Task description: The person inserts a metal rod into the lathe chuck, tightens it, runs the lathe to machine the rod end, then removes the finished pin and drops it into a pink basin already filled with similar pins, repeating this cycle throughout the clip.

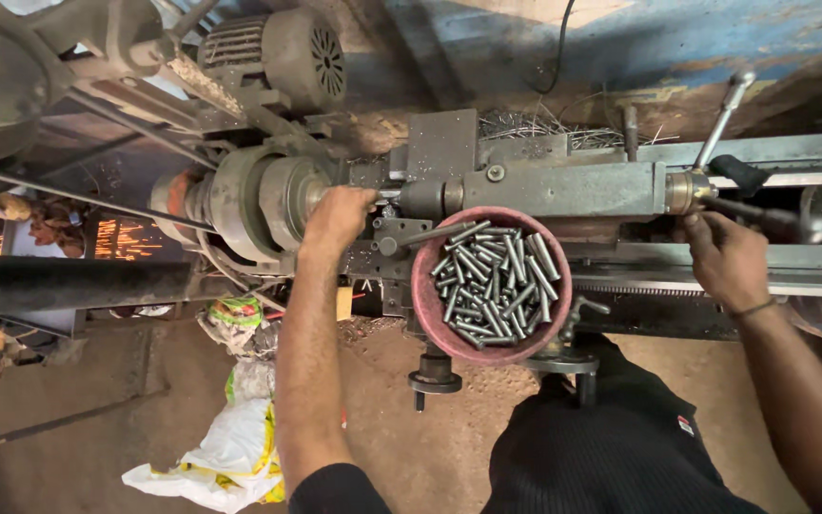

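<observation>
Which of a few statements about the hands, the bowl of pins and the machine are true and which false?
1. The left hand reaches to the round chuck end of the lathe. True.
2. The red bowl is empty. False: it is full of short metal pins.
3. The right hand is at the handles on the right end of the machine. True.
4. The bowl stands on the dirt floor. False: it sits up on the machine, between the two hands.
5. A white bag lies on the floor at lower left. True.
</observation>
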`<control>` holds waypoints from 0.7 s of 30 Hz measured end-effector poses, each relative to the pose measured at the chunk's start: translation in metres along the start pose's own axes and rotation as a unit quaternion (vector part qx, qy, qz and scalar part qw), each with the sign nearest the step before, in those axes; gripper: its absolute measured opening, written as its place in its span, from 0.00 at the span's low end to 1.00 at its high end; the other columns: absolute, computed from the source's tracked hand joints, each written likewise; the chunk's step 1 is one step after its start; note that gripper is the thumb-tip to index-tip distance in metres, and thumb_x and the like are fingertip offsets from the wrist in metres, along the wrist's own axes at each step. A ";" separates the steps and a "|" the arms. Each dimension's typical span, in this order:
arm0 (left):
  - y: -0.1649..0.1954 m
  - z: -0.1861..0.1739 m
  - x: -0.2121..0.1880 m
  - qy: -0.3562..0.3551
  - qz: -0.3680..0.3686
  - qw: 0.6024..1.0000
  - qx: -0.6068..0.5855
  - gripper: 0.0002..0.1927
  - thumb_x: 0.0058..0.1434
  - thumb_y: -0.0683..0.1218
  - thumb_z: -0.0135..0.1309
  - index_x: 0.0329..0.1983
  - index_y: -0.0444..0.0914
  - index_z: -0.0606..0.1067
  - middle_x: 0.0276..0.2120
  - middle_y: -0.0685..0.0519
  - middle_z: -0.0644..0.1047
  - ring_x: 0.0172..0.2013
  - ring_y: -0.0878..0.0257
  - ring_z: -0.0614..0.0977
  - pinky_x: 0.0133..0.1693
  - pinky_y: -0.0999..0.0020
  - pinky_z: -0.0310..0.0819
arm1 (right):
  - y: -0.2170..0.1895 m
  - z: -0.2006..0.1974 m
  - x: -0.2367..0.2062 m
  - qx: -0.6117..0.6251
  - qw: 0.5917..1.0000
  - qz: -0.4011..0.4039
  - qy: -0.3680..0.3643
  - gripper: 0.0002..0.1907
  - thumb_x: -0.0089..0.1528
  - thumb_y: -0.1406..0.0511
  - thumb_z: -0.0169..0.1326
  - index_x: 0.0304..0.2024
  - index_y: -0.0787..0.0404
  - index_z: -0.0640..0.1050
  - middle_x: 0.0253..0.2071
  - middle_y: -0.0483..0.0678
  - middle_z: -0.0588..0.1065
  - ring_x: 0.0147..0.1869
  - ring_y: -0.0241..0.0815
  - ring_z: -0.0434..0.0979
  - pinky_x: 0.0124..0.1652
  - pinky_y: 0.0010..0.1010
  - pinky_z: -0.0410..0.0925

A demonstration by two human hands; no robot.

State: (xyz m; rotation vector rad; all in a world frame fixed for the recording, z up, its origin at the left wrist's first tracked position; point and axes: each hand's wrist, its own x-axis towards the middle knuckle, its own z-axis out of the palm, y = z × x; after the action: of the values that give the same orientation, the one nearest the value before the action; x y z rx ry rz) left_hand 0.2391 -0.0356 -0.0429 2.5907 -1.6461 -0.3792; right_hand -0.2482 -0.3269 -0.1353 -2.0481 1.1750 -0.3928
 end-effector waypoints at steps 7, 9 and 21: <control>0.000 0.003 -0.005 0.021 -0.004 1.000 -0.017 0.12 0.60 0.40 0.47 0.40 0.41 0.80 0.39 0.41 0.81 0.43 0.42 0.82 0.44 0.46 0.75 | 0.045 -0.076 -0.030 0.112 0.978 -0.166 0.056 0.16 0.76 0.59 0.48 0.52 0.67 0.78 0.41 0.53 0.75 0.43 0.43 0.75 0.48 0.35 0.69; 0.003 0.000 -0.004 0.014 -0.006 1.000 0.000 0.10 0.62 0.41 0.50 0.41 0.41 0.80 0.38 0.40 0.81 0.43 0.41 0.81 0.44 0.46 0.74 | 0.065 -0.077 -0.036 0.158 0.961 -0.210 0.090 0.16 0.76 0.60 0.48 0.53 0.67 0.77 0.44 0.53 0.75 0.46 0.43 0.75 0.50 0.35 0.69; 0.030 0.068 -0.152 0.341 -0.182 0.884 -0.264 0.13 0.66 0.47 0.59 0.49 0.36 0.80 0.44 0.45 0.84 0.44 0.55 0.85 0.49 0.58 0.78 | -0.009 -0.014 0.064 0.334 0.850 -0.267 0.308 0.14 0.80 0.67 0.44 0.61 0.73 0.73 0.60 0.56 0.75 0.60 0.41 0.74 0.61 0.33 0.71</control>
State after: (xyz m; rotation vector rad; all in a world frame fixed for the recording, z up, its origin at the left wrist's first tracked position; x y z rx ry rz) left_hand 0.1359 0.0941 -0.0761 2.2060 -0.7001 0.0819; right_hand -0.2167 -0.3845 -0.1250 -1.5973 0.6028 -1.5849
